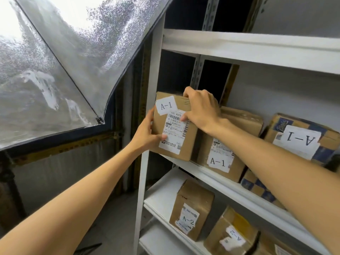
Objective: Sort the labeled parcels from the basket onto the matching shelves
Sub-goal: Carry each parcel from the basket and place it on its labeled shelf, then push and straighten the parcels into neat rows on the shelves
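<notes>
Head view: the A-1 parcel stands upright, long axis vertical, at the left end of the shelf. The left hand grips its lower left edge and the right hand its top right corner, fingers clamped on it. It sits tight between the post and the next box, so the only free way looks to be straight back.

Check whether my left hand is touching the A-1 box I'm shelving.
Touching. The head view shows the left hand gripping the held A-1 box at its left edge, thumb on the shipping label.
</notes>
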